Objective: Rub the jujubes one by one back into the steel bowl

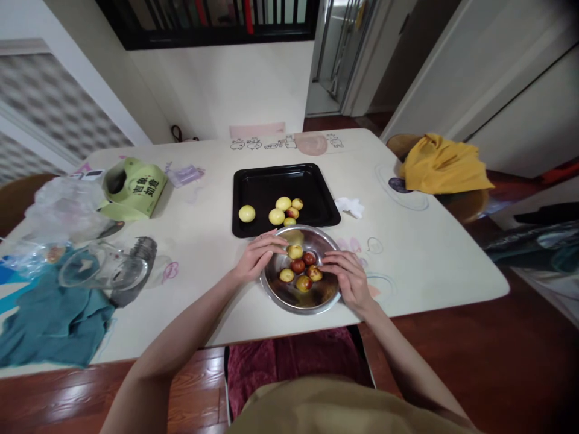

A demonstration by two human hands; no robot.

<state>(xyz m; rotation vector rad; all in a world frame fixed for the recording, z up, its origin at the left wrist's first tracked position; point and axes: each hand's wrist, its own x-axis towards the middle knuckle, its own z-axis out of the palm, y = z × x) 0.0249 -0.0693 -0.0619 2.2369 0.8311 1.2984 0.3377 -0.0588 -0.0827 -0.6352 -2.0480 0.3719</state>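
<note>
A round steel bowl [277, 295] stands at the table's near edge, with several small round fruits in it that look like fresh jujubes. Some are reddish-brown, like the dark jujube [297, 266]; others are yellow-green. My left hand [260, 256] reaches over the bowl's left rim, fingers stretched out, tips close to a yellow jujube [295, 252]. From the right rim, my right hand [350, 274] extends its fingers toward a yellow-and-red jujube [315, 273]; whether the tips touch it I cannot tell. Beyond the bowl, a black tray [289, 178] bears several more jujubes, mostly yellow-green.
A crumpled white tissue [350, 207] lies right of the tray. To the left are a green box [133, 188], plastic bags [63, 205], a clear jug [104, 265] lying on its side and a teal cloth [58, 316]. A yellow cloth [443, 166] hangs over a chair at right.
</note>
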